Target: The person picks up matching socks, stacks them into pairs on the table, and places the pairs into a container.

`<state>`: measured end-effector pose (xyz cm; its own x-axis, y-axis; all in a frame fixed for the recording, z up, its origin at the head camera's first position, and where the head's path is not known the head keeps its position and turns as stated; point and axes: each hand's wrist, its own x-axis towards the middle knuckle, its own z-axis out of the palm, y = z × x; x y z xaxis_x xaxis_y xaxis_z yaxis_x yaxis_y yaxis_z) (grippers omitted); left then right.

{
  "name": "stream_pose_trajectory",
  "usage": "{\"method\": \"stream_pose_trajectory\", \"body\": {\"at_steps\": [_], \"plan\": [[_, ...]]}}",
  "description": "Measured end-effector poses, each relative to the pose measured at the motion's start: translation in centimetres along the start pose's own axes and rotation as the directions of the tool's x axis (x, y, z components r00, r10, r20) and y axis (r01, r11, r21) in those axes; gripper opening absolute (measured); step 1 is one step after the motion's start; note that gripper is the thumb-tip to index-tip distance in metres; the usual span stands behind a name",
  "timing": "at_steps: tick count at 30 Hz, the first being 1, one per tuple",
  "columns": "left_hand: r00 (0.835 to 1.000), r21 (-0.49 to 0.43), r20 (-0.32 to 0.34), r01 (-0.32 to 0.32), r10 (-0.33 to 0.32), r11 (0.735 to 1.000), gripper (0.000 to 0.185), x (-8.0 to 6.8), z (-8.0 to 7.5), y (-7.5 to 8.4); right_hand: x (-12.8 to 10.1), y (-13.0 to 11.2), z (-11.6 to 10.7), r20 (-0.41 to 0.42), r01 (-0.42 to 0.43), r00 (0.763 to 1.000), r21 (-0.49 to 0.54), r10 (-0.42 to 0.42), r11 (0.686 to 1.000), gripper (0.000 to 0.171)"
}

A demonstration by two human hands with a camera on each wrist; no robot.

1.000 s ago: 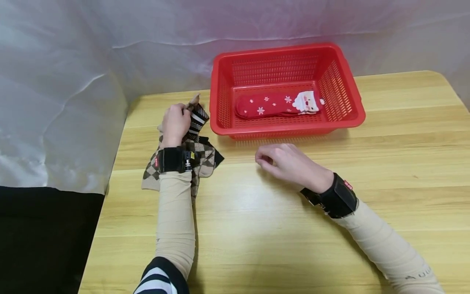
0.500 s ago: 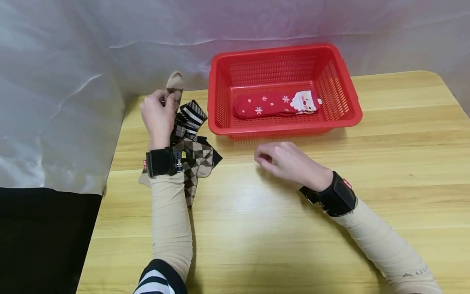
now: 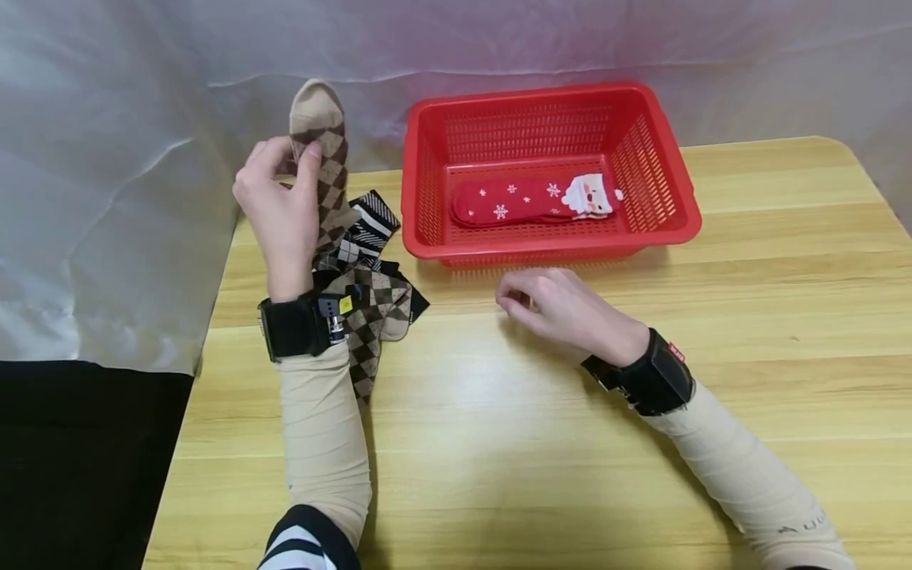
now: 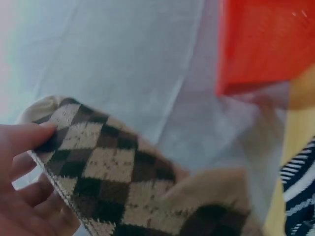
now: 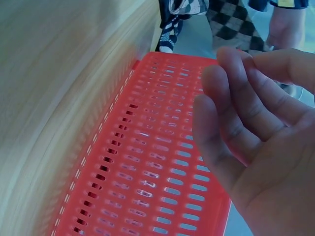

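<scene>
At the table's left edge, the left hand [image 3: 281, 210] pinches a brown-and-beige argyle knit sock [image 3: 324, 154] near its toe, lifted above a heap of patterned socks [image 3: 378, 297]. The right hand [image 3: 563, 309], fingers loosely curled and holding nothing, rests on the wooden table [image 3: 570, 475] just before the red perforated plastic basket [image 3: 655, 142].

- The argyle sock [image 3: 324, 158] pinched in the left hand [image 3: 281, 210] is knitted cloth, matt, with a fuzzy, looped weave.
- The striped sock [image 3: 370, 226] just right of that hand is matt knit too.
- The basket [image 3: 427, 142] beyond the right hand [image 3: 563, 309] is glossy red plastic, perforated with slots.
- The red sock [image 3: 520, 199] inside it is soft, matt cloth.
- The table [image 3: 570, 459] under both hands is smooth light wood grain with a soft sheen.
- The backdrop [image 3: 107, 158] behind the left hand is wrinkled, faintly shiny sheeting.
- The wrist straps [image 3: 292, 326] are matt black fabric.
</scene>
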<state>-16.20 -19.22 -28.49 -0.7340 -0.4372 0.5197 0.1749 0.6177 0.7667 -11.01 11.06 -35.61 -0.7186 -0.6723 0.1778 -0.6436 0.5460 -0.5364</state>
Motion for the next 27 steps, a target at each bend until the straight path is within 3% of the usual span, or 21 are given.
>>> {"method": "stream_pose_trajectory", "body": {"at_steps": [4,7,10,12,15,19,23,27], "plan": [[0.998,-0.114,0.067,0.002,0.006,0.994,0.018,-0.3,-0.6,1.3,0.0,0.0,-0.1,-0.011,-0.011,1.000,0.019,0.012,1.000,0.011],[0.989,-0.228,0.145,0.002,0.032,0.974,0.012,-0.7,-1.0,2.3,0.0,0.0,-0.3,-0.032,-0.022,0.999,0.058,0.024,0.998,0.010],[0.964,-0.365,0.259,0.038,0.063,0.930,0.007,-1.3,-1.4,3.3,0.1,-0.1,-0.5,-0.068,-0.028,0.997,0.140,0.038,0.990,0.009],[0.932,-0.429,0.348,0.062,0.102,0.901,0.007,-1.7,-1.5,3.8,0.1,-0.2,-0.6,-0.100,-0.024,0.994,0.195,0.045,0.980,0.009],[0.862,-0.447,0.467,0.038,0.197,0.894,0.010,-2.2,-1.4,4.4,0.2,-0.1,-0.8,-0.150,-0.016,0.987,0.255,0.056,0.967,0.011],[0.745,-0.381,0.604,-0.042,0.283,0.924,0.017,-3.1,-0.9,5.4,0.2,0.1,-1.3,-0.215,-0.030,0.971,0.342,0.109,0.939,0.014],[0.605,-0.340,0.733,-0.072,0.312,0.938,0.020,-4.0,-0.1,6.6,0.1,0.5,-1.9,-0.261,-0.040,0.947,0.482,0.188,0.875,0.019],[0.457,-0.382,0.809,-0.070,0.370,0.921,0.017,-4.9,0.8,7.4,-0.1,0.9,-2.5,-0.276,-0.016,0.940,0.546,0.198,0.838,0.024]]}}
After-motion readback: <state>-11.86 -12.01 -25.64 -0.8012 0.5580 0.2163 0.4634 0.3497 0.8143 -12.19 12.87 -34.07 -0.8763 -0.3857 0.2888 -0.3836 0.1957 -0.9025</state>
